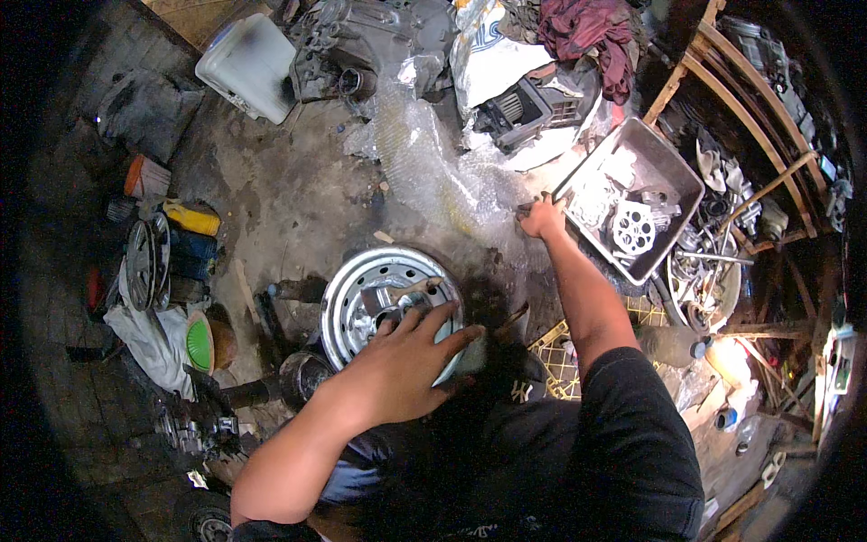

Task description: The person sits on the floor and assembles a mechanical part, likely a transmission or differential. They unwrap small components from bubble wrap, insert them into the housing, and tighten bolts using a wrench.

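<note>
A silver steel wheel rim (336, 298) lies in front of me, with metal parts (384, 303) and a wooden-handled piece (417, 289) inside its dish. Over its near right side is my left hand (402, 366), open, fingers spread; I cannot tell whether it touches the rim. Farther off, my right arm reaches to the left corner of a grey rectangular tub (685, 190). There my right hand (544, 219) is closed, with something dark at its fingertips that I cannot make out. Inside the tub sit a round metal plate with holes (634, 228) and other bright metal parts.
Bubble wrap (433, 172) spreads across the floor beyond the rim. A yellow crate (564, 348) and a round basin of metal parts (713, 285) are on the right. At the left are a green-and-brown bowl (200, 343), a yellow container (191, 218) and a white plastic container (248, 63).
</note>
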{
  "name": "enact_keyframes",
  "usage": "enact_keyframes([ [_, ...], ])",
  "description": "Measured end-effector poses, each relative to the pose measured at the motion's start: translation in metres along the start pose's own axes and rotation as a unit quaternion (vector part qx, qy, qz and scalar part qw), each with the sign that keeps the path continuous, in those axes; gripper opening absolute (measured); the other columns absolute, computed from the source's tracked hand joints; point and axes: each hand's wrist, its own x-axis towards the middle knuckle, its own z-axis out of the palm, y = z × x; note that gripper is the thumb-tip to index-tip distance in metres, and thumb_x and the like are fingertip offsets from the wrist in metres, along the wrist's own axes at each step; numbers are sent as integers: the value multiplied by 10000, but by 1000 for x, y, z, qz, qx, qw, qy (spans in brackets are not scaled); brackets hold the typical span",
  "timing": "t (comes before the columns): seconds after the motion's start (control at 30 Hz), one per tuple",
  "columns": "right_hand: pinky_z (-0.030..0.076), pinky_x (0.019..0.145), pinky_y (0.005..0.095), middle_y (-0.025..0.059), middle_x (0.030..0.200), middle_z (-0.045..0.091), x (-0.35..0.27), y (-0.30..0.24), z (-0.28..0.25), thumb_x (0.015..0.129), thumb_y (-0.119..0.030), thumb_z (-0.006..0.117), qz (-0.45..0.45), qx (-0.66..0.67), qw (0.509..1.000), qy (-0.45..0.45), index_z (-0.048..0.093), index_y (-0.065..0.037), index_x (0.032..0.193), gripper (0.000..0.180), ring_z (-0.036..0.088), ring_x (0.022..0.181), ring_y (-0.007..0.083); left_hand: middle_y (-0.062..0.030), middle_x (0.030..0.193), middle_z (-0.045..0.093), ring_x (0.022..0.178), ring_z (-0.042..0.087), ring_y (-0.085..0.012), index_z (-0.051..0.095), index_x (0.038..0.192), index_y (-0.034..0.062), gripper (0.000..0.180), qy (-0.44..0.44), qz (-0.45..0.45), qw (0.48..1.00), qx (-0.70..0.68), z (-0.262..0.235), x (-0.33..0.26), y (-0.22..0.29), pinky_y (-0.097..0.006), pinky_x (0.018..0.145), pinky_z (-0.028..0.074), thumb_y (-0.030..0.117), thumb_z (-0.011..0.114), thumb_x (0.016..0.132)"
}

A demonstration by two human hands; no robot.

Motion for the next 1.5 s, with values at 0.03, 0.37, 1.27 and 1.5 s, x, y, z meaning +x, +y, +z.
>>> enact_keyframes([
  [0.03, 309, 1138, 644, 187, 1618, 297, 1, -2, -1, 873, -474, 642, 0, -16, 1000, -4, 634, -67, 1341, 621, 226, 1442, 570, -250, 1566, 329, 1423, 344, -495, 399, 1529, 176, 752, 0, 1, 1000, -7, -2, 2, 0, -602, 1127, 354, 272, 723, 856],
  [0.37, 493, 1013, 489, 296, 1219, 654, -30, -33, -7, 768, -180, 742, 17, 212, 977, 22, 658, 52, 1169, 471, 609, 1196, 434, -208, 1567, 341, 1432, 344, -470, 440, 1498, 189, 689, 41, 8, 999, -33, 9, -14, -8, -606, 1161, 320, 361, 721, 893],
  [1.27, 483, 980, 433, 231, 1121, 691, -398, -74, -241, 858, -173, 733, -292, 211, 861, 358, 646, 22, 1199, 402, 642, 1086, 390, -211, 896, 740, 811, 721, -374, 771, 983, 0, 409, 545, 3, 806, -230, 15, 31, 16, -417, 758, 555, 353, 835, 786],
  [1.5, 507, 899, 438, 254, 1027, 716, -362, -73, -217, 904, -157, 690, -228, 255, 917, 204, 685, 20, 1153, 305, 691, 991, 385, -246, 916, 737, 859, 739, -338, 752, 965, -32, 408, 517, 63, 801, -296, 9, 35, 15, -400, 789, 549, 334, 832, 802],
])
